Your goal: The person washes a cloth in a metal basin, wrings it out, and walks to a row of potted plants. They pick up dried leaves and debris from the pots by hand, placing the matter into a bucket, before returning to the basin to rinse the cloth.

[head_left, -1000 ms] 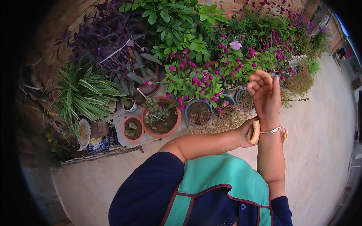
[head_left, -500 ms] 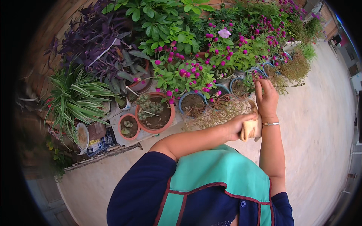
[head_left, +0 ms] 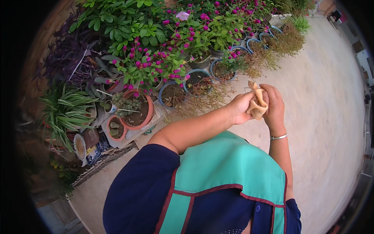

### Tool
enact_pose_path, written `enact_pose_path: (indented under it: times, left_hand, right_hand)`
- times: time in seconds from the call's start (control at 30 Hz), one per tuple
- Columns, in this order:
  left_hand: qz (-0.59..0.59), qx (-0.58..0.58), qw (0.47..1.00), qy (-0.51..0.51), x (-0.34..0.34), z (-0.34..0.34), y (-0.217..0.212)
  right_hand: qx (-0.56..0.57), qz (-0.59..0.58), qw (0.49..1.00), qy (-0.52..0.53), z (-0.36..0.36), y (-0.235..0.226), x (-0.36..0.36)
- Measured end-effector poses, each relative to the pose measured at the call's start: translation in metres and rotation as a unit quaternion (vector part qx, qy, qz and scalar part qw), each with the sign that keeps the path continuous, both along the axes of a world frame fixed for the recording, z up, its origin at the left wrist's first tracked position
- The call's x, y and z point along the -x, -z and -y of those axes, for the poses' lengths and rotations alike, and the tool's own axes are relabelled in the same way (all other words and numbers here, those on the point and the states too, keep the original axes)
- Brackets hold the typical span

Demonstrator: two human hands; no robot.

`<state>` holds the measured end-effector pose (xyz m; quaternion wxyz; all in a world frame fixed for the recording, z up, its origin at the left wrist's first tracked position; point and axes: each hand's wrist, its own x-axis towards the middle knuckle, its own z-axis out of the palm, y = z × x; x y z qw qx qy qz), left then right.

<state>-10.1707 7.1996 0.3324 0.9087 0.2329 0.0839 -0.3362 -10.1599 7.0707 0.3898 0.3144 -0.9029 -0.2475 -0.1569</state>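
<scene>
My left hand (head_left: 240, 108) is closed round a tan, folded, limp thing that looks like a cloth or small pouch (head_left: 257, 110). Against its other side my right hand (head_left: 275, 106) is curled, the fingertips partly hidden behind the folds. A pale bangle circles my right wrist. Both hands are held in front of my green apron (head_left: 230, 163), above the pale floor. Closest to them, on the far left side, are dry, thin-stemmed plants (head_left: 206, 99) spilling from blue-rimmed pots (head_left: 198, 82). Whether anything lies inside the folds, I cannot tell.
Potted plants with magenta globe flowers (head_left: 150, 64) stand in a row along the far side. To the left are terracotta pots (head_left: 147, 121) on a slab, a striped leafy plant (head_left: 64, 113) and a purple-leaved plant (head_left: 58, 58). Pale concrete floor (head_left: 323, 117) stretches right.
My right hand, earlier raised with its fingers stretched toward the plants, has come down onto the tan thing. My left hand has moved slightly farther away from me, and the view has shifted right.
</scene>
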Motion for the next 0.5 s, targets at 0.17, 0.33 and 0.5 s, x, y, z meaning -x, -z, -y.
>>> enact_pose_path:
  times: [0.17,0.33,0.5]
  left_hand:
    - [0.02,-0.081,0.995,-0.046,-0.013,0.059,-0.008]
    - [0.003,-0.006,1.0,0.015,-0.033,0.125,0.007]
    - [0.003,-0.03,0.992,0.126,-0.053,0.161,0.013]
  right_hand:
    - [-0.048,-0.011,0.994,0.103,0.108,0.011,0.001]
    - [-0.019,-0.031,0.999,-0.03,0.122,0.0,0.011]
    - [-0.036,-0.109,0.992,0.057,0.173,0.045,-0.01]
